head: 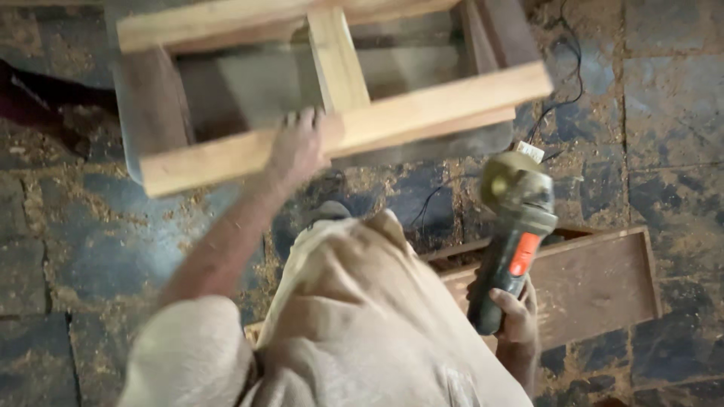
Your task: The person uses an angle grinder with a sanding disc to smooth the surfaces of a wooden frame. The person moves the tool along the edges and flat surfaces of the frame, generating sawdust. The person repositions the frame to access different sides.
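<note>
The left hand (296,147) is extended forward on a straight arm, palm down, with the fingers curled over the near rail of a pale rectangular wooden frame (452,98); the rail is gripped from above. The right hand (513,313) is held low beside the body, with the fingers wrapped tightly around the rear handle of a dark green angle grinder with an orange-red switch panel (513,226). The grinder is pointed up and away, its round sanding disc facing the camera just below the frame's near right corner. The frame is blurred; light rails and darker side boards are visible. A brown wooden drawer-like tray (596,283) lies on the sawdust-strewn stone floor (90,249), behind the right hand.
</note>
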